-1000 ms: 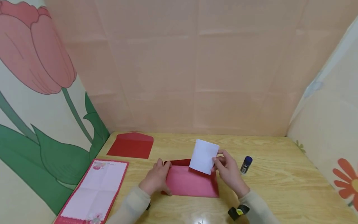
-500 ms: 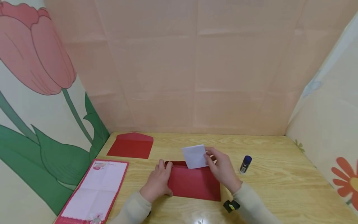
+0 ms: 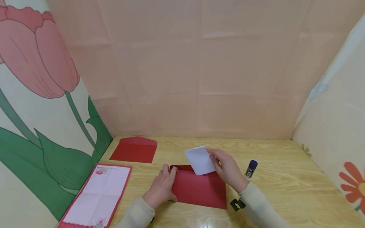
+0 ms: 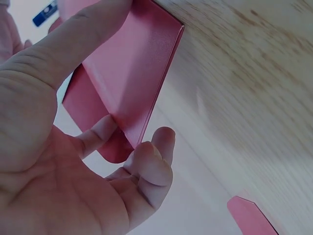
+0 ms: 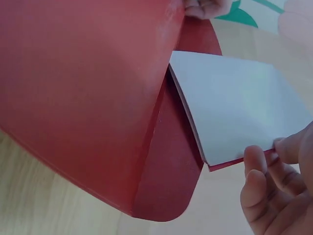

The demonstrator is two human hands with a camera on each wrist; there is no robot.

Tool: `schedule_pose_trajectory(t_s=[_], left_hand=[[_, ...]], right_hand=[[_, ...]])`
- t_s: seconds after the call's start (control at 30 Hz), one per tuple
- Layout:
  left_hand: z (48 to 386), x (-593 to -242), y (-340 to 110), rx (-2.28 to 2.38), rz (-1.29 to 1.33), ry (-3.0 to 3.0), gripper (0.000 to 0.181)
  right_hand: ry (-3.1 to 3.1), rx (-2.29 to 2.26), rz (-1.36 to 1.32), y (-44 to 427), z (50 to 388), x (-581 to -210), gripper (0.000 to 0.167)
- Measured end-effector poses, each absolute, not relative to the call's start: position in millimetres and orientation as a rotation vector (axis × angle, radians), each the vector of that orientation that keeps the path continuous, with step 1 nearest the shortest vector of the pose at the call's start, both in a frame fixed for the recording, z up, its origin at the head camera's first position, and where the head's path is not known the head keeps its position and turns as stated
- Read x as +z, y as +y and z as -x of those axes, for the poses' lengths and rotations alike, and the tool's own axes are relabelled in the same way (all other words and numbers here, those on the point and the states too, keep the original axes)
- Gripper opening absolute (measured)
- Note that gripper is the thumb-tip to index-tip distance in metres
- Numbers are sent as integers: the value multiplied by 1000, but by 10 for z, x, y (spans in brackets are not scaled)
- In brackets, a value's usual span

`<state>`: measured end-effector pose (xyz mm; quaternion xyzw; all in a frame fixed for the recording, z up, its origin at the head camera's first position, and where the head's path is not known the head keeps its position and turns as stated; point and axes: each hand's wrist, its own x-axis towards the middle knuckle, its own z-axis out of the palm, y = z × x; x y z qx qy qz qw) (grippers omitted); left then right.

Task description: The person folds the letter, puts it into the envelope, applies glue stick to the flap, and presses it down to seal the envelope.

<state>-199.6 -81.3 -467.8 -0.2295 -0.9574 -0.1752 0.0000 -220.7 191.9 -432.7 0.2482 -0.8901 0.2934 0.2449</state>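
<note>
My left hand (image 3: 162, 185) grips the left side of a red envelope (image 3: 199, 191), which is tilted up with its flap unfolded at the far side. In the left wrist view the thumb lies along the envelope's front (image 4: 127, 63) and a finger is at its mouth. My right hand (image 3: 228, 169) pinches the right edge of a folded white paper (image 3: 200, 161). One corner of that paper meets the envelope's opening in the right wrist view, where the folded paper (image 5: 234, 107) shows a thin red edge along its lower side.
Another red envelope (image 3: 134, 152) lies flap-up at the back left. A creased letter sheet (image 3: 95, 196) with a pink-red border lies at the left edge of the table (image 3: 285, 190). Right of my right hand stands a glue stick (image 3: 251, 169) with a dark blue cap.
The folded paper has moved slightly left and turned, with a corner lowered to the envelope's mouth. The envelope has been tilted, and its front looks darker red now. My left hand keeps its hold.
</note>
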Motion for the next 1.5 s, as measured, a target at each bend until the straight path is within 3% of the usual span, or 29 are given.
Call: schedule_pose_trajectory(t_s=[0.23, 0.73, 1.27, 1.5], left_hand=[[1989, -4665, -829, -577, 733, -3004, 94], [2000, -4658, -814, -591, 731, -2976, 93], [2070, -4678, -868, -676, 790, -2902, 83], [2088, -4658, -878, -686, 800, -2916, 79]], right_hand=[[-2376, 738, -772, 1874, 2210, -4329, 39], [-2324, 1068, -748, 1812, 2215, -4387, 32], [-2383, 757, -851, 1801, 2171, -4260, 43], [-2509, 675, -867, 1809, 2168, -4194, 40]])
